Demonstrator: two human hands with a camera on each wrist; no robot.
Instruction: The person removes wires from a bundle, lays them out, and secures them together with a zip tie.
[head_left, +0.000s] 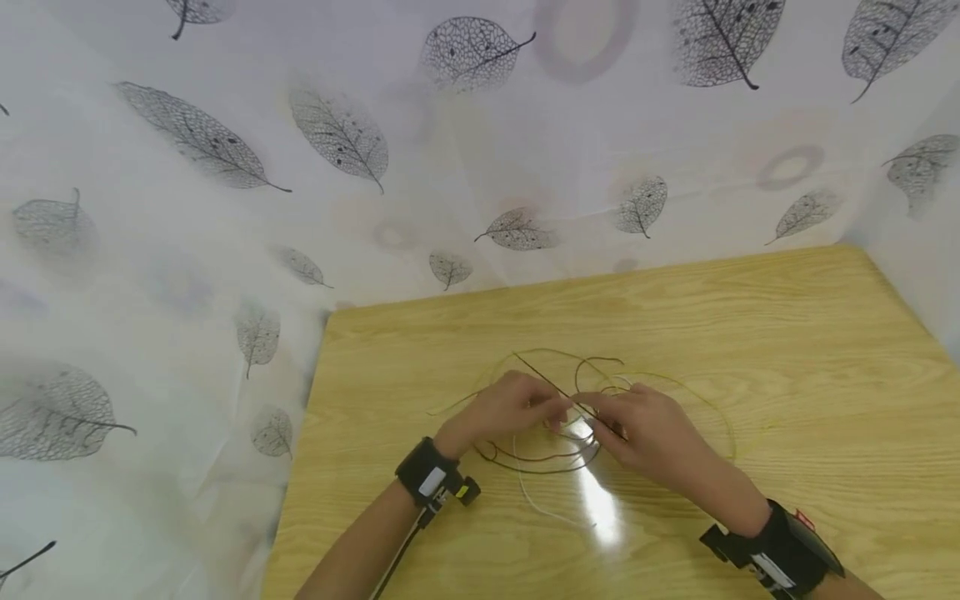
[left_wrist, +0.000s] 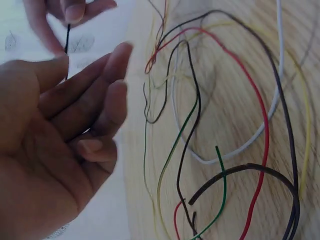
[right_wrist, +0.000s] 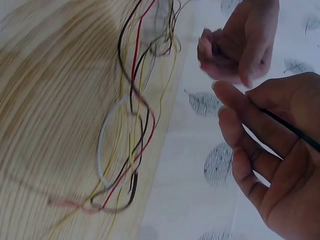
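My left hand (head_left: 513,406) and right hand (head_left: 647,427) meet above the pile, with a thin dark wire (head_left: 542,377) running between them. In the left wrist view, the left thumb and forefinger pinch this wire while the other fingers stay loosely bent. The right wrist view shows the right thumb and forefinger pinching the same wire (right_wrist: 291,129), which crosses the palm side. Beneath the hands lie loose wires: a red wire (left_wrist: 264,117), a white wire (left_wrist: 278,50), a yellow wire (left_wrist: 307,115) and a green wire (left_wrist: 223,186), with several black ones, looped over each other.
The wires lie on a wood-grain table (head_left: 810,375). A pale leaf-patterned cloth (head_left: 390,142) hangs behind it and at the sides. Yellow wire (head_left: 712,406) arcs out to the right of the pile, and a white end (head_left: 555,514) reaches toward the front.
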